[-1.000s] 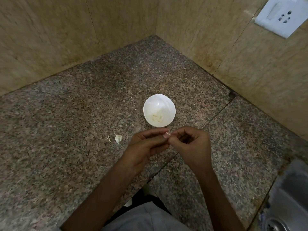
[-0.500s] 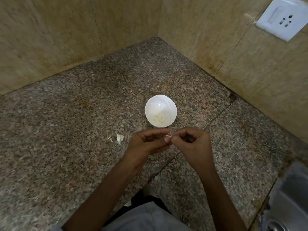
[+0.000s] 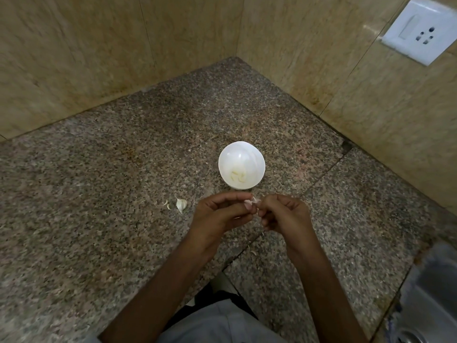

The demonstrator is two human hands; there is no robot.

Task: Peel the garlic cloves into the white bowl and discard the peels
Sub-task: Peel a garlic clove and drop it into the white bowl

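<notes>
The white bowl (image 3: 249, 154) stands on the granite counter with a few peeled cloves (image 3: 238, 176) in its bottom. Just in front of it, my left hand (image 3: 218, 214) and my right hand (image 3: 282, 214) meet fingertip to fingertip and together pinch a small garlic clove (image 3: 252, 202) with pale pinkish skin. An unpeeled clove (image 3: 181, 204) lies on the counter to the left of my hands, with small peel scraps (image 3: 167, 204) beside it.
Tiled walls form a corner behind the bowl. A white socket plate (image 3: 418, 29) is on the right wall. The steel sink (image 3: 430, 293) edge shows at lower right. A peel bit (image 3: 253, 253) lies on the counter between my forearms.
Both hands stay together at the clove, with small finger shifts; more of the clove's skin shows between the fingertips now. The view has drifted slightly.
</notes>
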